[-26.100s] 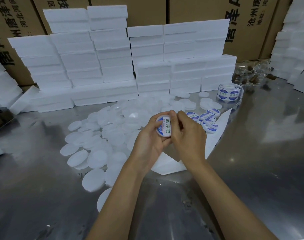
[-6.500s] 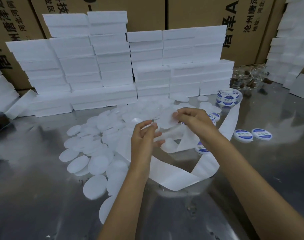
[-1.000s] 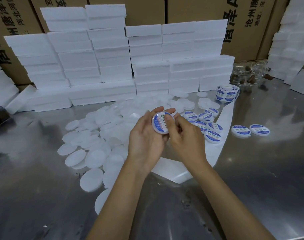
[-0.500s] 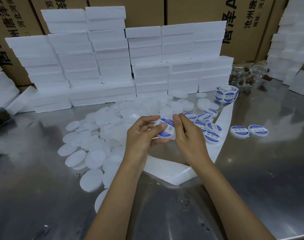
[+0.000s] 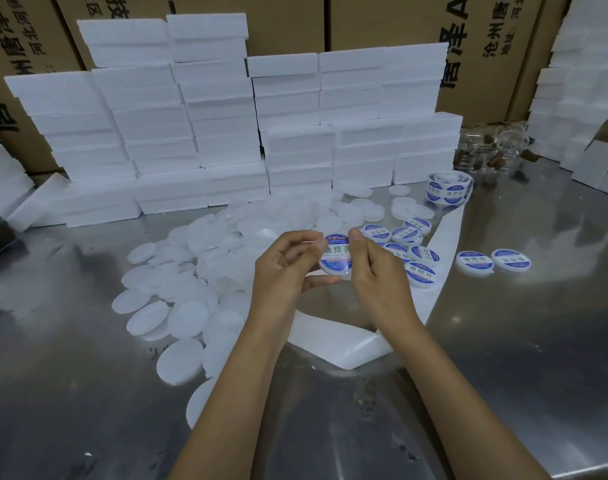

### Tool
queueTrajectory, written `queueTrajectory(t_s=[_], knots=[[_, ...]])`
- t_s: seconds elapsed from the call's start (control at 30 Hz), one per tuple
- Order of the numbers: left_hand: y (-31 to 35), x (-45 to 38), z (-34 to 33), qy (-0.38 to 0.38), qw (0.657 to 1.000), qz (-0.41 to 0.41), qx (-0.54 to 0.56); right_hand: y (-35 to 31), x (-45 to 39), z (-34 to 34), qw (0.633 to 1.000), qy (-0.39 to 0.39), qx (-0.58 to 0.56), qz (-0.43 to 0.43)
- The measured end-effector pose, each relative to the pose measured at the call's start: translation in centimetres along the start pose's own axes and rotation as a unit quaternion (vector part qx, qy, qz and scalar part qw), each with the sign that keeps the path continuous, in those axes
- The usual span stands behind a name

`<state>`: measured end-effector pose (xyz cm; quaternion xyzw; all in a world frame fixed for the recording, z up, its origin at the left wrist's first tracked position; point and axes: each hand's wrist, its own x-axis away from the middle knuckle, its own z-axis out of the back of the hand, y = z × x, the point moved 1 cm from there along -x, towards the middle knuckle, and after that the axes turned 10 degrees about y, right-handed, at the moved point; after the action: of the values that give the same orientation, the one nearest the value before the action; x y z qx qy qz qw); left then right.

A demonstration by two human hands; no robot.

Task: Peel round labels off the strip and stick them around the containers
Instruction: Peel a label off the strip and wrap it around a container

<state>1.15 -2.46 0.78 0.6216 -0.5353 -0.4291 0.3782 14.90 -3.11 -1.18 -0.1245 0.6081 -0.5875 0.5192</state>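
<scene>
I hold the round container (image 5: pixel 334 257) in front of me above the metal table (image 5: pixel 503 341), its labelled face now turned toward the camera; half a second ago it was tilted edge-on between my fingers, and a second ago my right thumb was pressing the label flat. My left hand (image 5: pixel 285 271) pinches the container at its left rim and underside with thumb and fingers; my right hand (image 5: pixel 375 271) touches its right rim with thumb and fingertip, the other fingers loosely curled. I judge the label seated, so this unit is ready to set down with the finished containers (image 5: pixel 422 273) lying on the backing strip (image 5: pixel 444 237) to my right. Two more finished units (image 5: pixel 492 260) rest apart on the table. The label roll (image 5: pixel 447 190) stands at the strip's far end; the unlabelled white containers (image 5: pixel 188 292) lie heaped to my left. The label is blue-rimmed with green characters reading 助焊膏 across a white band; smaller print is unreadable. The cardboard cartons (image 5: pixel 468 46) behind the white foam boxes (image 5: pixel 295 133) carry 唐泽 and 沧州唐, partly hidden.
</scene>
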Motion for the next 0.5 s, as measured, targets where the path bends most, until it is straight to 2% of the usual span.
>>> queueTrajectory(t_s=[0.13, 0.2, 0.37, 0.5], knots=[[-0.2, -0.02, -0.07, -0.089, 0.996, 0.018, -0.023, -0.11, 0.06, 0.03, 0.999, 0.009, -0.032, -0.022], [-0.39, 0.14, -0.26, -0.108, 0.994, 0.026, -0.022, -0.33, 0.03, 0.15, 0.998, -0.005, -0.053, -0.04], [-0.25, 0.06, -0.01, -0.047, 0.999, 0.008, -0.014, -0.69, 0.17, 0.29, 0.992, -0.055, -0.104, -0.041], [-0.32, -0.08, 0.23, 0.021, 0.999, -0.012, -0.023, -0.35, 0.34, -0.02, 0.997, -0.073, -0.037, 0.006]])
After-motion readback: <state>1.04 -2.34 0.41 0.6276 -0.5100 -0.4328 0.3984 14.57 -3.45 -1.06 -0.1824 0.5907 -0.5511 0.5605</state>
